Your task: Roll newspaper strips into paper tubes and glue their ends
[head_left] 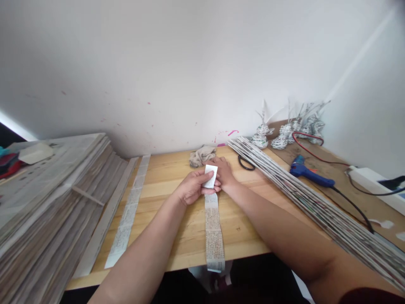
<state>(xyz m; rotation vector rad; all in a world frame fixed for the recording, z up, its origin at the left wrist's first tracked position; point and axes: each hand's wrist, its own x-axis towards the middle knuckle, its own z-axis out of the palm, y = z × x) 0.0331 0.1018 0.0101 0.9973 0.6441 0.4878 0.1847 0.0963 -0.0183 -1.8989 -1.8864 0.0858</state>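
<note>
My left hand (193, 185) is closed on a folded end of a newspaper strip (210, 176), pinched with the thumb in front. Below that hand a printed length of newspaper strip (214, 232) runs toward me and hangs over the table's front edge. Whether it joins the folded end is hidden behind the fingers. My right hand (224, 171) rests just beyond, at the right side of a crumpled grey rag (201, 156). Its fingertips are bent toward the rag and mostly out of sight, so their grip cannot be made out.
Tall stacks of folded newspaper (85, 190) fill the left, with a long paper strip (129, 211) beside them. Thin rolled-paper sticks (303, 202) lie diagonally at right, over a black handle loop (246, 164). Beyond are a blue glue gun (311, 174), cords, a white power strip (376, 185) and woven paper figures (261, 136).
</note>
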